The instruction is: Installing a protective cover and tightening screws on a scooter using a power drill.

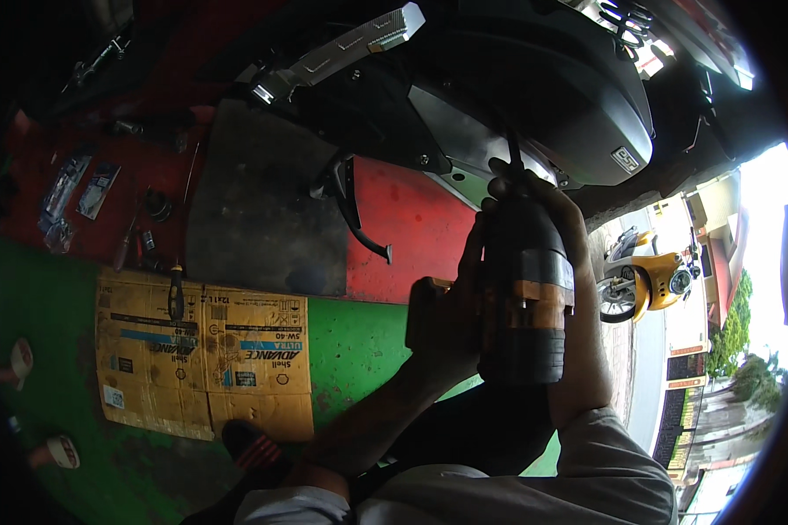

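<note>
Both my hands are on a black-and-orange cordless power driver (524,328). Its nose points away from me, toward the underside of a scooter. My left hand (466,324) is wrapped round its handle, with the dark battery block (423,312) sticking out to the left. Near the nose, my right hand (552,194) is closed, its fingers around the front end and the dark shaft (514,150). The shaft reaches up to the black side cover (543,87) of the scooter; its tip is hidden against the dark parts. A silver metal plate (464,131) lies left of the shaft.
A side stand (352,210) and a silver footrest (350,52) jut from the scooter. Flattened cardboard (149,350) with a screwdriver (177,293) lies on the green floor (359,350). Small tools and packets (99,190) lie at left. A person's feet (61,452) show. A yellow motorbike (652,280) stands outside.
</note>
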`<state>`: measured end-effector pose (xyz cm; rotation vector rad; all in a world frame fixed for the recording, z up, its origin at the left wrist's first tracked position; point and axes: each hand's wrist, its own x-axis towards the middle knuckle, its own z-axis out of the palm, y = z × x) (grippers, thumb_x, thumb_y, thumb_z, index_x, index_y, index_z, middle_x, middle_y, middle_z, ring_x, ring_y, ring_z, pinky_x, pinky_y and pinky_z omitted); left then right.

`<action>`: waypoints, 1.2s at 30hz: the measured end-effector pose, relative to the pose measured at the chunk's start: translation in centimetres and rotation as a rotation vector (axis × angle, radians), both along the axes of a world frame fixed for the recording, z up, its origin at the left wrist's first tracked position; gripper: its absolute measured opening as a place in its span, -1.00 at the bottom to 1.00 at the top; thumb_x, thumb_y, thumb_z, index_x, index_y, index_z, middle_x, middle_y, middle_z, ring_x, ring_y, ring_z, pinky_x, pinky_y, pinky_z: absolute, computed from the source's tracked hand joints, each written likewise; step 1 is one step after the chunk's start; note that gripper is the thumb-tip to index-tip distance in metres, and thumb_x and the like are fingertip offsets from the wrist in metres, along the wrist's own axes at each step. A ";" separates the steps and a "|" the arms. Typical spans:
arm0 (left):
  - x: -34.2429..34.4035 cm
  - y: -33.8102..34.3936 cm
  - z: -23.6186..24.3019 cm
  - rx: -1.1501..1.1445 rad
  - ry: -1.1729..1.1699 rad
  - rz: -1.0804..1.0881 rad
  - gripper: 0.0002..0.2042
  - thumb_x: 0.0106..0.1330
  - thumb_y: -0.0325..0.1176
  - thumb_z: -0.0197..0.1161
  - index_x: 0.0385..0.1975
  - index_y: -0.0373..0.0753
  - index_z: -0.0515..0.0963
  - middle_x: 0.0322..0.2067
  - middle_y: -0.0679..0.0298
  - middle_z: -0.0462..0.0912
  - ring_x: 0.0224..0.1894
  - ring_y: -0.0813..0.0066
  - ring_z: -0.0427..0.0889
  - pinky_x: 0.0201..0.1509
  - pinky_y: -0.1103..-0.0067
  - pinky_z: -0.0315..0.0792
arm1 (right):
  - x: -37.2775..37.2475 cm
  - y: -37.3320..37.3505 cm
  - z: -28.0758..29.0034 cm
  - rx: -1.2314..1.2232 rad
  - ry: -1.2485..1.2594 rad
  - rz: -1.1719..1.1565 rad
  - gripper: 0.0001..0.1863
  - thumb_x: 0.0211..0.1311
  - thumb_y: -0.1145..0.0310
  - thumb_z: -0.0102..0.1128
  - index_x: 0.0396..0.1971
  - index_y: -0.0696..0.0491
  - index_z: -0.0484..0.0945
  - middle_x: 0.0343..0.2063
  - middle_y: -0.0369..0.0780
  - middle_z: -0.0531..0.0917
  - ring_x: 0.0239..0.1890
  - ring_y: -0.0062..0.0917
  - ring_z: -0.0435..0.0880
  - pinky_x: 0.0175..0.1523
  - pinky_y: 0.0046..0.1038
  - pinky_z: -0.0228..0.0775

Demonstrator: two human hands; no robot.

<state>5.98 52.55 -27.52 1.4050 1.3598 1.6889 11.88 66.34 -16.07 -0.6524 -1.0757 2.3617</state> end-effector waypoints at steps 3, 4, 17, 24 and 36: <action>1.7 0.3 -1.0 0.096 -0.079 -0.049 0.01 0.29 -0.10 0.45 0.58 -0.22 -0.13 0.23 -0.09 0.51 0.11 0.13 0.69 0.14 0.31 0.62 | 0.7 -1.3 1.0 -0.001 -0.043 -0.019 -0.53 0.49 0.22 0.07 0.24 0.17 0.40 -0.04 0.00 0.67 0.00 -0.14 0.71 0.10 -0.08 0.63; 2.3 0.4 -1.4 0.135 -0.105 -0.070 0.01 0.29 -0.11 0.45 0.58 -0.21 -0.14 0.24 -0.09 0.50 0.13 0.13 0.68 0.15 0.31 0.61 | 1.2 -1.8 1.1 0.022 -0.038 -0.002 -0.55 0.49 0.21 0.06 0.22 0.17 0.41 -0.05 0.01 0.67 0.00 -0.13 0.70 0.10 -0.07 0.63; 7.4 3.1 -1.9 0.249 -0.377 -0.392 -0.02 0.42 -0.33 0.31 0.59 -0.15 -0.36 0.40 -0.07 0.29 0.39 0.12 0.44 0.42 0.20 0.41 | 10.1 1.6 -0.7 -0.046 -0.061 -0.145 -0.58 0.44 0.13 0.06 0.08 0.13 0.50 -0.20 -0.06 0.67 -0.05 -0.14 0.66 0.09 -0.06 0.57; 8.1 5.5 -1.3 0.258 -0.422 -0.333 0.09 0.28 -0.44 0.45 0.61 -0.10 -0.32 0.22 -0.09 0.53 0.08 0.18 0.70 0.02 0.38 0.64 | 10.0 3.4 -0.8 -0.037 -0.030 -0.119 -0.57 0.45 0.13 0.04 0.10 0.14 0.50 -0.22 -0.09 0.67 -0.08 -0.19 0.68 0.10 -0.10 0.57; 7.1 3.8 1.4 0.015 0.436 0.083 -0.04 0.25 -0.28 0.39 0.58 -0.20 -0.09 -0.29 0.13 0.51 -0.45 0.25 0.65 -0.43 0.36 0.55 | 10.9 3.2 0.3 0.230 -0.523 -0.431 -0.48 0.45 0.02 0.25 0.10 0.17 0.54 -0.13 -0.11 0.72 -0.16 -0.45 0.72 -0.06 -0.41 0.65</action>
